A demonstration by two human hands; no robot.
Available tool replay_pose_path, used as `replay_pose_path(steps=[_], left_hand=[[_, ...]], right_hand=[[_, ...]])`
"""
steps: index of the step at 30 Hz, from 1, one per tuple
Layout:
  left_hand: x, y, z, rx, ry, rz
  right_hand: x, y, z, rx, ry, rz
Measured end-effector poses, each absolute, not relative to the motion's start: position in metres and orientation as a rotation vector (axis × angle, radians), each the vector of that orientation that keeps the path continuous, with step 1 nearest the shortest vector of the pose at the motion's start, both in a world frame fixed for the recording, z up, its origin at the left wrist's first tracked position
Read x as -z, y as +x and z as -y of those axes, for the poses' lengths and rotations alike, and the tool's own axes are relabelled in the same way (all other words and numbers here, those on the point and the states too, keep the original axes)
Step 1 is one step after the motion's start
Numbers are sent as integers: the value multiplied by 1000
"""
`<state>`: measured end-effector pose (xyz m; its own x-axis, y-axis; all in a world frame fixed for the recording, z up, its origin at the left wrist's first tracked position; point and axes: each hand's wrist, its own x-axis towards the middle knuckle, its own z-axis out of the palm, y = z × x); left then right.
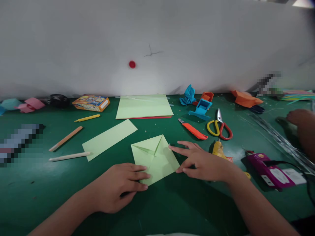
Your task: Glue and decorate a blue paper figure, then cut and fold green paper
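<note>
A square of light green paper (157, 167) lies on the green table in front of me, with creases and a raised triangular fold along its far side. My left hand (120, 186) rests on its near left part, fingers stretched out flat over the paper. At the right edge is my right hand (197, 160), its fingers spread, the fingertips touching the paper's border. A light green paper strip (109, 139) lies beyond my left hand. Beside my right hand sits a yellow glue gun (219, 149), partly covered by that hand.
Green sheets (145, 106) lie by the wall. To the right are an orange cutter (194, 131), scissors (220, 126), folded blue paper (201, 109) and a purple device (270, 170) with a cord. Pens (66, 138) and a small box (91, 103) are left. Another person's hand (301, 118) shows far right.
</note>
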<state>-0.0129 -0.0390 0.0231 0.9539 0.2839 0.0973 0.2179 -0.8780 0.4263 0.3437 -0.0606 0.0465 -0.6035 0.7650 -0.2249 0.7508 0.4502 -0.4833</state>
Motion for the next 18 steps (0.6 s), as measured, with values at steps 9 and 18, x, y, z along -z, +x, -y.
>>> replay_pose_path(steps=[9, 18], left_hand=[[-27, -13, 40, -162, 2688, -351], [-29, -14, 40, -180, 2672, -363]], right_hand=[[-48, 355, 58, -905, -1499, 2618], [-46, 361, 59, -874, -1388, 2628]])
